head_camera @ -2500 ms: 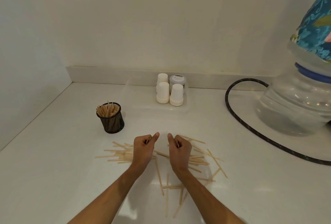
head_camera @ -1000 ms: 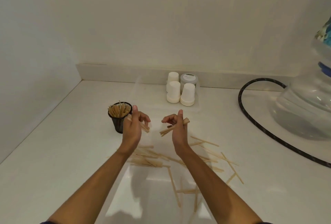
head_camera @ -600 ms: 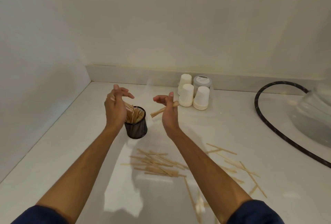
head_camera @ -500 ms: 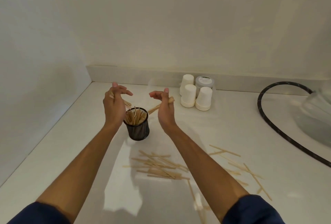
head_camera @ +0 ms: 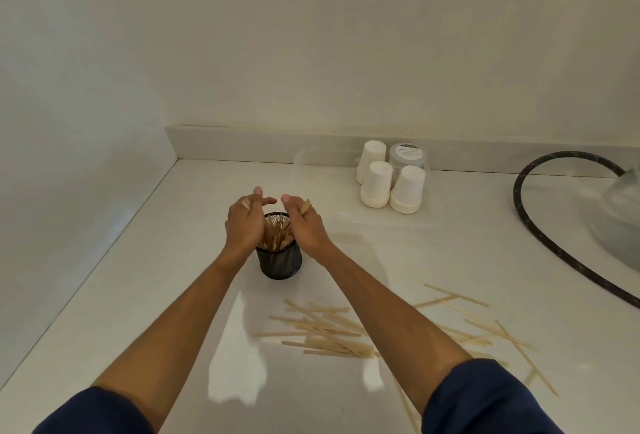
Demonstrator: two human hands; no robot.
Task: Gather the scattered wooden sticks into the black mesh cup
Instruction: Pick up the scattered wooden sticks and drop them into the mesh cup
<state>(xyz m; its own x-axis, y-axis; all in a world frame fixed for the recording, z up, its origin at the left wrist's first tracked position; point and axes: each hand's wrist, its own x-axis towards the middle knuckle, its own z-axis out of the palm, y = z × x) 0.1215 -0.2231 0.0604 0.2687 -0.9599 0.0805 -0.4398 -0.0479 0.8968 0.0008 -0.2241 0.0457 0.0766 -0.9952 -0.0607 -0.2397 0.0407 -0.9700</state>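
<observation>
The black mesh cup stands on the white counter, packed with upright wooden sticks. Both my hands hover right over its mouth. My left hand pinches a few sticks between thumb and fingers, and stick ends show at its fingertips. My right hand also holds a small bunch of sticks, pointing down toward the cup. Several loose sticks lie scattered on the counter in front of the cup, and more loose sticks lie to the right, partly hidden by my right forearm.
Upturned white paper cups and a grey-lidded jar stand at the back wall. A black hose curves across the right side beside a clear water bottle. A wall runs along the counter's left edge.
Both hands lifted sticks from the pile, carried them up to the cup, and now close in together right above its mouth.
</observation>
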